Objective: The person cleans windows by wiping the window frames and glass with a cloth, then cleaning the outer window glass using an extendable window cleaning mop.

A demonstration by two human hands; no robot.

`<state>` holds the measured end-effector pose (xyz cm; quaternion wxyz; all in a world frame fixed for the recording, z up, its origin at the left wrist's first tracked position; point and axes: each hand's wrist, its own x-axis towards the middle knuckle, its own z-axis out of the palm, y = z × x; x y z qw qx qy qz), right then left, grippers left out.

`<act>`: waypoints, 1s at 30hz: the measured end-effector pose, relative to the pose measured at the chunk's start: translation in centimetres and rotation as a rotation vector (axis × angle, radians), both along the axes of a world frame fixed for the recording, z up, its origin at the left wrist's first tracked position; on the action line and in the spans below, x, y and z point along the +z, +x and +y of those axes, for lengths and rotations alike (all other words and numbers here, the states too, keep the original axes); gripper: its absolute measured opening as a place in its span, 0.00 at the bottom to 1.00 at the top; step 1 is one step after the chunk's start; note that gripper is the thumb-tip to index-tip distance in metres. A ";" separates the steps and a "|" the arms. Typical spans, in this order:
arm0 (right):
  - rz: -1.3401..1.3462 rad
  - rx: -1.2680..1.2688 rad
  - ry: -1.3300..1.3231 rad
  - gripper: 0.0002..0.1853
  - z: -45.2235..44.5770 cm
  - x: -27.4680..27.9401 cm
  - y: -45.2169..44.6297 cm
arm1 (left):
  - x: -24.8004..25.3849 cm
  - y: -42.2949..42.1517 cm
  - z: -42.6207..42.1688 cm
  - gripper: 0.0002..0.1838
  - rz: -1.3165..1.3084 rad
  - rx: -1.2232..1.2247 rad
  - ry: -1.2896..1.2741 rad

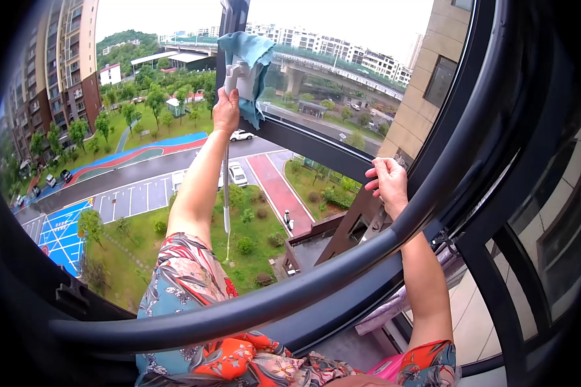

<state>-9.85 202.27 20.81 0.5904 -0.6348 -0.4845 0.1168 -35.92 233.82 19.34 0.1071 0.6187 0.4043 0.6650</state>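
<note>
My left hand [226,111], arm stretched far out, is wrapped round the grey handle of a window cleaner [233,79]. A blue-green cloth [257,53] drapes over the cleaner's pale head, beside the upright edge of the open window sash [310,137]. Below that hand hangs a thin grey pole [226,206]. At the sash's lower right corner is my right hand [388,184], its fingers curled closed against the dark frame. How far those fingertips reach round the frame is hidden.
A thick dark curved rail [290,303] crosses in front of my body, with both arms reaching over it. More dark window frames [497,284] stand at right. Far below lie lawn, parked cars [237,174] and a road; apartment blocks [61,71] rise at left.
</note>
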 end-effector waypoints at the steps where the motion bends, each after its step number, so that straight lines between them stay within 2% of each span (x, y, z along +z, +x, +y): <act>1: 0.021 0.023 -0.007 0.15 0.2 0.1 0.3 | 0.2 -0.1 0.1 0.23 0.020 0.041 0.017; 2: 0.041 0.048 -0.013 0.15 0.5 0.2 0.4 | 0.3 -0.2 0.2 0.23 0.040 0.083 0.036; 3: 0.167 0.133 0.022 0.15 0.7 0.2 0.4 | 0.1 0.1 0.0 0.23 -0.090 0.019 0.092; 5: 0.372 0.294 0.129 0.15 1.6 -0.6 1.6 | -0.2 1.4 -0.8 0.22 -0.117 0.004 0.100; 6: 0.361 0.296 0.136 0.15 2.0 -1.0 2.5 | 0.1 1.9 -2.2 0.22 -0.152 -0.019 0.065; 8: -0.050 0.066 0.075 0.16 2.2 -1.1 2.9 | 1.1 3.1 -5.0 0.21 -0.166 -0.077 0.073; 9: -0.127 0.022 0.061 0.16 2.2 -1.1 2.9 | 1.8 3.9 -6.2 0.21 -0.168 -0.108 0.079; 12: -0.054 0.007 -0.013 0.15 0.4 1.1 0.2 | 5.3 6.7 -10.7 0.19 -0.050 -0.309 0.246; 14: -0.075 -0.029 0.057 0.15 -0.6 1.3 -0.9 | 8.2 9.5 -13.1 0.19 0.008 -0.346 0.361; 17: -0.093 -0.021 0.028 0.14 0.7 0.5 0.6 | 13.6 13.2 -16.2 0.18 0.025 -0.329 0.401; 18: -0.049 -0.033 -0.012 0.14 0.7 0.7 0.8 | 15.4 13.6 -17.5 0.18 0.116 -0.350 0.440; 20: -0.144 0.007 0.107 0.14 2.5 -1.3 2.9 | 17.7 13.8 -20.4 0.18 0.291 -0.386 0.503; 21: -0.192 0.027 0.166 0.13 3.4 -2.2 3.9 | 17.4 14.1 -21.9 0.19 0.210 -0.625 0.427; 22: -0.229 -0.014 0.150 0.13 2.7 -1.6 2.8 | 16.5 14.5 -22.4 0.18 0.251 -0.581 0.425; 24: -0.074 0.044 0.109 0.15 1.9 -1.2 1.7 | 14.8 15.3 -23.5 0.17 0.334 -0.494 0.423; 27: -0.156 -0.004 -0.061 0.16 0.9 -1.1 1.9 | 9.5 15.2 -23.4 0.14 0.301 -0.630 0.424; 29: -0.373 -0.109 -0.033 0.11 2.4 -2.9 3.4 | 6.2 15.2 -21.8 0.14 0.376 -0.604 0.461; 30: -0.373 -0.086 -0.053 0.11 2.2 -2.8 3.3 | 4.7 15.2 -21.2 0.14 0.414 -0.578 0.466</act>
